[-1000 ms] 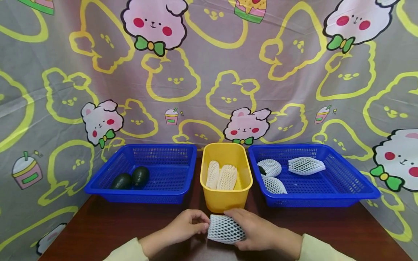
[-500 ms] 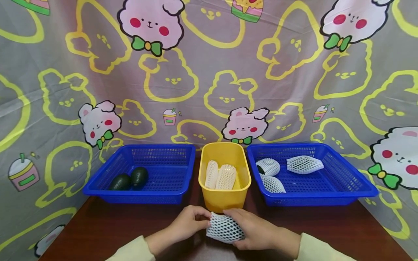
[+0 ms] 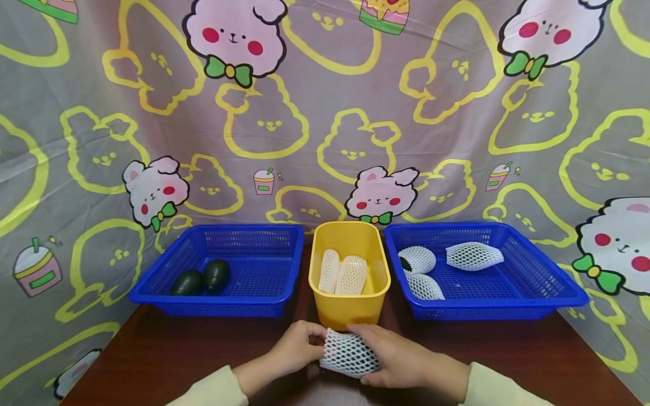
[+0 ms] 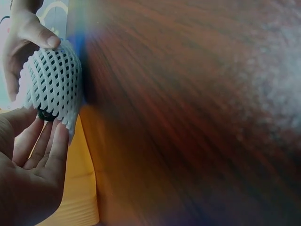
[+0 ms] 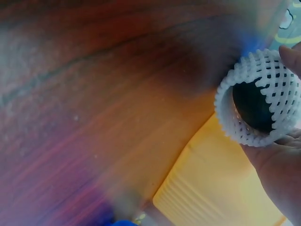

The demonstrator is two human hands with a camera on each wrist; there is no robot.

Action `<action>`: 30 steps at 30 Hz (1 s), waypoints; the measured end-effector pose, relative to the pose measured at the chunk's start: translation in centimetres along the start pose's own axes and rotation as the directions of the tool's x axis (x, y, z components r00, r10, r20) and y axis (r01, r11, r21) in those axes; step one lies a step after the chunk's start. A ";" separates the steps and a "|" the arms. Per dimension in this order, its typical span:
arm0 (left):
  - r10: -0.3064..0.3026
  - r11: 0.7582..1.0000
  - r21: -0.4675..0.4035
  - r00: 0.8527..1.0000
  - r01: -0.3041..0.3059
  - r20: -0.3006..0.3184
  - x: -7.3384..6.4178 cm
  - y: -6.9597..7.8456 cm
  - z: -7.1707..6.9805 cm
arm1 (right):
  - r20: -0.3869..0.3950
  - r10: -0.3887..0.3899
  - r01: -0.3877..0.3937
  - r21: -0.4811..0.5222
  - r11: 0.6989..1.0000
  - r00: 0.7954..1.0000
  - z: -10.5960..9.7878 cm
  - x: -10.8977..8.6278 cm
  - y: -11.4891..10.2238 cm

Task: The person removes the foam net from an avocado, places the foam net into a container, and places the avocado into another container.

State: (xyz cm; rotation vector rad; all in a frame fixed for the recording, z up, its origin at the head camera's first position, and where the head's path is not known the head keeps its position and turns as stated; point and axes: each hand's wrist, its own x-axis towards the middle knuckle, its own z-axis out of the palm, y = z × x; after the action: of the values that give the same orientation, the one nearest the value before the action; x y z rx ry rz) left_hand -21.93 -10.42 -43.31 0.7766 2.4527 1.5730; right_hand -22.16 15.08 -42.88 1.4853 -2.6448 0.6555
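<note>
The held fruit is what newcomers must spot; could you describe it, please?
Find the yellow bin between two blue baskets. In front is a dark fruit in white netting. Unlike the other netted fruits, it is held, outside any container.

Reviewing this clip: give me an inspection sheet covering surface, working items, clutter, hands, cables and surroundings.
Surface: dark red-brown wood-grain table.
Working items: white foam mesh sleeve around a dark green oval fruit; blue rectangular plastic basket at left holding two bare dark green fruits; yellow plastic bin holding off-white mesh sleeves; blue plastic basket at right holding three white mesh-sleeved pieces.
Clutter: nothing seen.
Hands: left hand holds one end of the sleeve; right hand grips the other.
Cables: nothing seen.
Surroundings: grey-pink fabric backdrop printed with cartoon animals.
</note>
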 end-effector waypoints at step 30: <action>-0.021 1.000 -0.001 1.000 0.021 0.021 -0.1 -0.4 0.0 | -0.011 0.089 -0.084 0.203 0.975 0.996 -1.3 -1.9 1.3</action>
State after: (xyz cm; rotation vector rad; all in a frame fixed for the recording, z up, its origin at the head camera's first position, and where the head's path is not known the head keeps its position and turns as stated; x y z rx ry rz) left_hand -22.01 -10.64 -43.70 0.7601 2.4375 1.5507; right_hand -22.39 17.69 -42.63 1.4042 -2.7102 0.9688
